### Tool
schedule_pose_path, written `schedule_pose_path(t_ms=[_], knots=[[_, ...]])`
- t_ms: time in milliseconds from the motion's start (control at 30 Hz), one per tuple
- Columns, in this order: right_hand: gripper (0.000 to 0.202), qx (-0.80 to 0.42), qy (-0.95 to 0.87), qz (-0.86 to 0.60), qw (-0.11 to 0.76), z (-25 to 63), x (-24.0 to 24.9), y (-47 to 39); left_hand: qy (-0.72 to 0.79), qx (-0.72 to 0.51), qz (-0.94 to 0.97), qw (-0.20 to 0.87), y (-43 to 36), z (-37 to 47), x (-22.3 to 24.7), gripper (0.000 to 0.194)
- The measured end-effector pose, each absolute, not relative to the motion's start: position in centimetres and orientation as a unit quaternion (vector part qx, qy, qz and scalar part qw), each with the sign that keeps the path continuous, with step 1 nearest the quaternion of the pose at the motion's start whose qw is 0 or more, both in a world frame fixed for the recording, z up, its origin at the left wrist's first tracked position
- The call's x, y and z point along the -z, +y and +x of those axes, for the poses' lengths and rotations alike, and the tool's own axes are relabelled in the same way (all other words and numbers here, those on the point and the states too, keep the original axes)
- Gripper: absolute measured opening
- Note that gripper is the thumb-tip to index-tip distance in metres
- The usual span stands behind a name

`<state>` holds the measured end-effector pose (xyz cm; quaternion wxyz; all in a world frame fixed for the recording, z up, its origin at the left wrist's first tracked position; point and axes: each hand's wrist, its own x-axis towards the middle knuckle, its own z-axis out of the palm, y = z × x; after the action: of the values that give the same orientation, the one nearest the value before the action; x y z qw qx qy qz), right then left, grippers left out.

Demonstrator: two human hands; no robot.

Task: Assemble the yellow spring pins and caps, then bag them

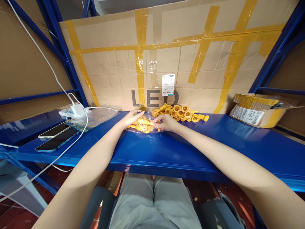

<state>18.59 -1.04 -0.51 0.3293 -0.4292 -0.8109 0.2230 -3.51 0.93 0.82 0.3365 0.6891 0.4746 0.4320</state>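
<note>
A clear plastic bag [149, 128] with several yellow stick-like pieces inside lies on the blue shelf between my hands. My left hand [130, 118] rests against the bag's left side, its fingers stretched out over the top edge. At the bag's right side, my right hand [166, 122] has its fingers bent and closed on the plastic. Just behind and to the right of that hand is a loose heap of yellow pieces [184, 113] with round, cupped ends. Their exact kind cannot be made out.
Two phones [57, 139] and a white power strip with a charger [76, 109] sit at the left, near a flat plastic bag [101, 117]. A white cable [69, 148] crosses the shelf edge. An open carton [257, 111] stands at the right; taped cardboard [114, 76] forms the back.
</note>
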Motion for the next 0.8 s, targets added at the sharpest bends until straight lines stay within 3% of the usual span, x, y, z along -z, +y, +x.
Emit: schedule_pose_path(t_ms=[167, 333, 567, 800], knots=[[0.017, -0.268, -0.783, -0.453, 0.331, 18.5, 0.3, -1.0, 0.41, -0.404, 0.764, 0.291, -0.4, -3.5, -2.6, 0.029], [0.011, -0.367, -0.725, -0.427, 0.397, 18.3, 0.1, -1.0, 0.407, -0.407, 0.78, 0.244, -0.5, -3.1, -2.8, 0.014], [0.014, -0.551, -0.587, -0.368, 0.465, 17.9, 0.2, -1.1, 0.366, -0.407, 0.811, 0.208, -0.7, -2.6, -2.7, 0.02], [0.013, -0.594, -0.58, -0.374, 0.413, 17.6, 0.4, -1.4, 0.399, -0.429, 0.781, 0.218, -0.3, -2.9, -2.6, 0.032]])
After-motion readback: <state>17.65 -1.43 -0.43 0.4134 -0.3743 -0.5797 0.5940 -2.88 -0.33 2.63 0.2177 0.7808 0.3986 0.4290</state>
